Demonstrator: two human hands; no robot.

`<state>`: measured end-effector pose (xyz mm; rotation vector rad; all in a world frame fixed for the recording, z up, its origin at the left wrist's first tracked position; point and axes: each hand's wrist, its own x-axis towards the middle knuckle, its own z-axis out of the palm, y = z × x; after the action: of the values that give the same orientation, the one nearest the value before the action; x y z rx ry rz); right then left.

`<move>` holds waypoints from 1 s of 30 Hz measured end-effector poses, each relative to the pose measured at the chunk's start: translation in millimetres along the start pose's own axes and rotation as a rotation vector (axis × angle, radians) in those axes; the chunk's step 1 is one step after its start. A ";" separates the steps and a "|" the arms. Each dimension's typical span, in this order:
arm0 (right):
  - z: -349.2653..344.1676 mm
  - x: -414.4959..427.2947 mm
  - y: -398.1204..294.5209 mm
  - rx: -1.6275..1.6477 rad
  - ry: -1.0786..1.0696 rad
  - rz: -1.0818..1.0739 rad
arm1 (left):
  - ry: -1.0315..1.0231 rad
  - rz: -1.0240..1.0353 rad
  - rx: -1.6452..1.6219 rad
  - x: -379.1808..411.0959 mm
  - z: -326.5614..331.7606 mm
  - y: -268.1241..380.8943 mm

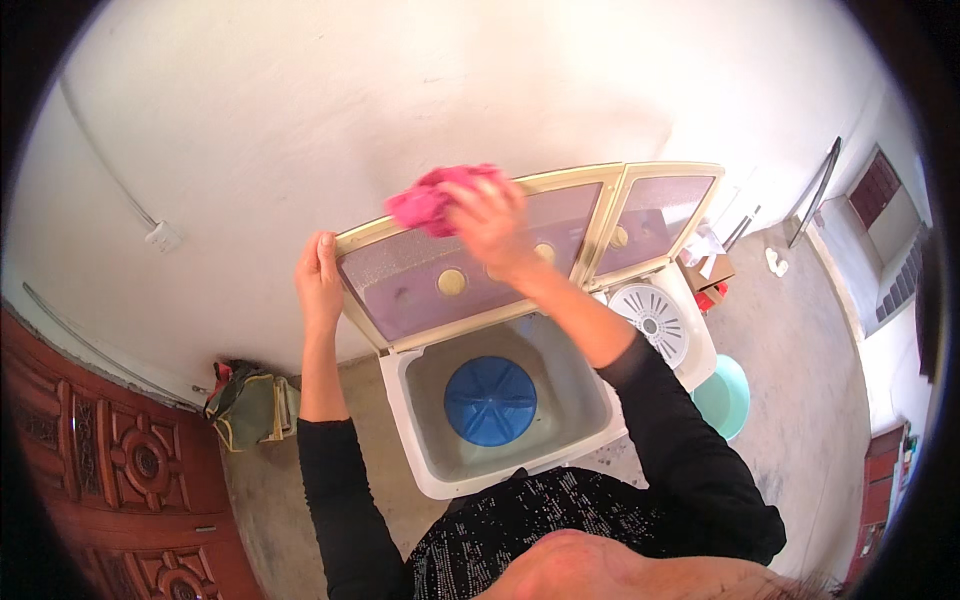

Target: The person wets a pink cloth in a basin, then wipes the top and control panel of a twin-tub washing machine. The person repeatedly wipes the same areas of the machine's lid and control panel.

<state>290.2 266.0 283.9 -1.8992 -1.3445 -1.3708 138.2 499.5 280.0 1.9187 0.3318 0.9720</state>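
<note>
A twin-tub washing machine [420, 469] stands before me with both lids raised. My left hand [319, 281] grips the upper left corner of the larger lid [375, 285], which has a cream frame and a translucent purplish panel. Against the top edge of that lid, my right hand [487, 214] presses a crumpled pink cloth [427, 201]; hand and cloth are slightly blurred. Below is the grey wash tub with a blue pulsator [490, 401] at its bottom. The smaller lid [652, 214] stands up beside the larger one, over the spin tub with its white slotted cover [649, 325].
A white wall [300, 112] rises behind the machine. To the right are a turquoise basin [724, 397] and a cardboard box [709, 274]. On the left, a green bag [251, 409] lies near a carved reddish-brown wooden door [135, 450]. A wall socket [163, 237] is above.
</note>
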 end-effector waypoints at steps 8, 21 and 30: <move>-65.1 -40.6 105.8 -0.207 0.020 0.193 | 0.028 0.099 0.012 1.5 7.9 0.5; 14.2 61.6 -47.1 0.185 -0.083 -0.213 | -0.026 0.039 -0.122 0.7 3.5 -4.1; -70.5 -54.2 118.7 -0.224 0.033 0.180 | 0.050 0.057 0.038 -5.7 14.5 13.0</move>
<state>360.1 135.2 286.2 -2.0741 -1.0113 -1.5046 143.2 480.3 284.3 1.9495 0.3281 1.0592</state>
